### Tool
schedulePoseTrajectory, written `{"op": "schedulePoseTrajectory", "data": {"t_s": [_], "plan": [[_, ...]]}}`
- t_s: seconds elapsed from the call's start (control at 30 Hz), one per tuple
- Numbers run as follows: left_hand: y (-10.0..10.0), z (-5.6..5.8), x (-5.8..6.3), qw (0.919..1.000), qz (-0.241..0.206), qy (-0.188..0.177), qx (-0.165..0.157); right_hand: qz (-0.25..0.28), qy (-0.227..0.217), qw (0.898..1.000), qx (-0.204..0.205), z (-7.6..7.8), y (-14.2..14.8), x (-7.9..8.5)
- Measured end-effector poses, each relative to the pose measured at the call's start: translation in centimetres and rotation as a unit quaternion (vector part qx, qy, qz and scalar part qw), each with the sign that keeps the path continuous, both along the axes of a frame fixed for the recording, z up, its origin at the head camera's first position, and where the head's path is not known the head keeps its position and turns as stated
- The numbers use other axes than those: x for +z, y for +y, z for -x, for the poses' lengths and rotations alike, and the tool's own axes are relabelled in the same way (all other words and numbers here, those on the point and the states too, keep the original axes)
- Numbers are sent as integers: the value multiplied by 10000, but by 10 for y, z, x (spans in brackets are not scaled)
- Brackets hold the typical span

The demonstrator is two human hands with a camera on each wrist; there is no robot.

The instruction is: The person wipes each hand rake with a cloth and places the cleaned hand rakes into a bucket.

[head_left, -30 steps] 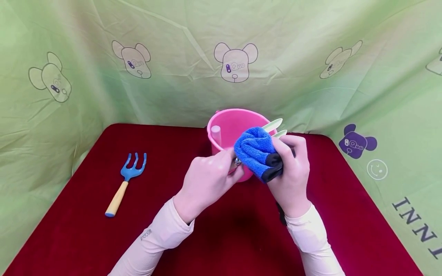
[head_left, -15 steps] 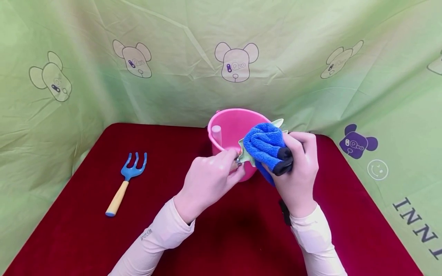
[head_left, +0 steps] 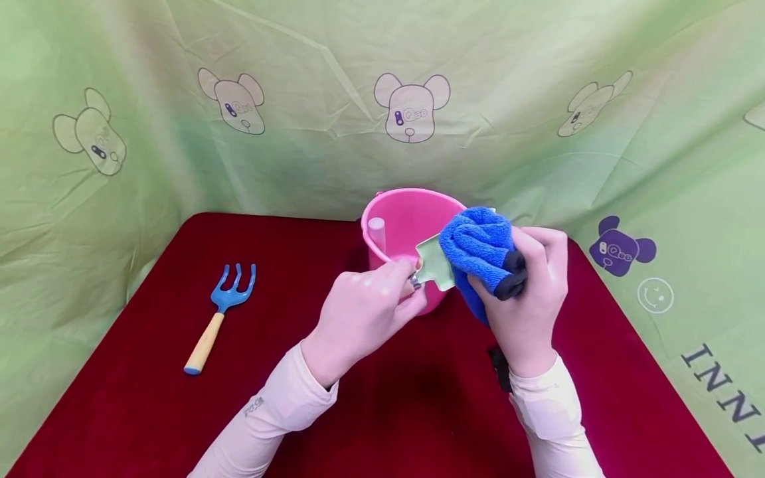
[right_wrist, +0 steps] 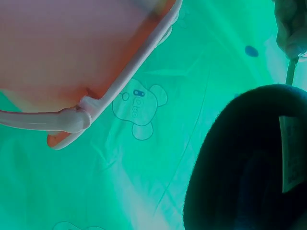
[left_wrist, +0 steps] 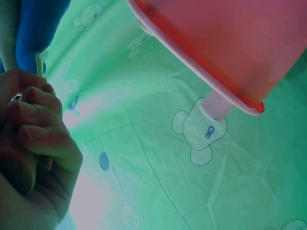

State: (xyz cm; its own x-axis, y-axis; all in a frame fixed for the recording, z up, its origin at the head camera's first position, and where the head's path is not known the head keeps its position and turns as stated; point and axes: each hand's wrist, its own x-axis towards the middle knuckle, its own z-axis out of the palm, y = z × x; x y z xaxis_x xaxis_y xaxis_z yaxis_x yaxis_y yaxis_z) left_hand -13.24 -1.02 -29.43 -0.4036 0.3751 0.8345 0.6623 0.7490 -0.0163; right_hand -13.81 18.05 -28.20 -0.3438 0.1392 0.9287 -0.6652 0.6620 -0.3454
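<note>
My left hand point(head_left: 364, 305) grips the handle of a small garden fork with a light green metal head point(head_left: 436, 262), close to its silver ferrule. In the left wrist view, the fingers point(left_wrist: 45, 136) are curled round the handle. A blue fluffy cloth point(head_left: 481, 242) with black trim is wrapped over the far part of the green head, held by my right hand point(head_left: 528, 299). The broad base of the head shows between the cloth and my left hand, while its tips are mostly hidden. In the right wrist view, the cloth point(right_wrist: 230, 163) is a dark shape with a pale label.
A pink bucket point(head_left: 412, 199) stands behind the hands, with a pale cylindrical end point(head_left: 376, 229) inside it. A blue three-pronged hand fork point(head_left: 227, 297) with a wooden handle lies on the dark red table point(head_left: 137, 318) at left. Green printed fabric point(head_left: 299, 153) surrounds the table.
My right hand has slid the cloth rightward and slightly up along the green head, uncovering its base and covering most of the tips. My left hand has stayed almost still.
</note>
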Motion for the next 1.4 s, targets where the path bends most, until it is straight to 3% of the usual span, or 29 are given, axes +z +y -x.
{"op": "schedulePoseTrajectory", "data": {"t_s": [0.63, 1.0, 1.17, 1.4], "plan": [[1, 0, 0, 10000, 19, 7, -49, 732, 188, 9967, -280, 4, 10, 5], [0, 3, -3, 9998, -57, -170, 22, 1164, 935, 9864, -682, -2, 8, 12], [-1, 4, -3, 9997, -60, -228, 54, 871, 1016, 9889, -637, -8, 4, 11], [-4, 4, -1, 9994, -115, -277, 169, -259, 606, 9978, 61, -15, -10, 2]]}}
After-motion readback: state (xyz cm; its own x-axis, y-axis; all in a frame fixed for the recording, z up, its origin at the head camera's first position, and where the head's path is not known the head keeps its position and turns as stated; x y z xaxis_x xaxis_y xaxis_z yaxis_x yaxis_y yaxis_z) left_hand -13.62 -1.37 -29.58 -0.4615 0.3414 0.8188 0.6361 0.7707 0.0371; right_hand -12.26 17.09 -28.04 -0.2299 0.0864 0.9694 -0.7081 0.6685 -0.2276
